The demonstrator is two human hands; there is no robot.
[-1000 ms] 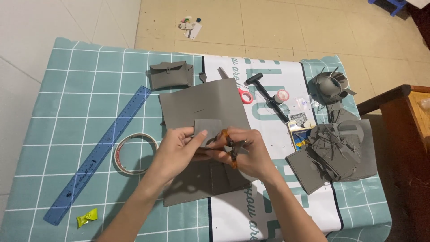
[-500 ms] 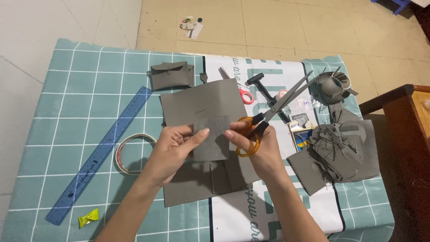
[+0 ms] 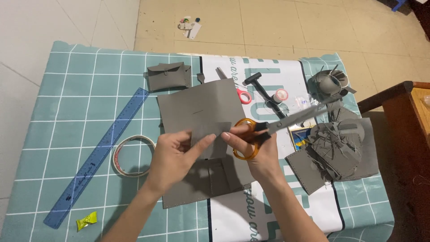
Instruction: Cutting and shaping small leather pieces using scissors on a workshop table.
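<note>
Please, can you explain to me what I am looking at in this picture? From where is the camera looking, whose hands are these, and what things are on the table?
The camera sits on a person's head and looks down, so both hands are that person's own. The left hand pinches a small grey piece above a large grey sheet. The right hand holds orange-handled scissors, blades pointing right. These lie on a teal checked cloth over a table: a blue ruler, a tape roll, a grey pouch, a yellow wrapper and a heap of grey scraps.
</note>
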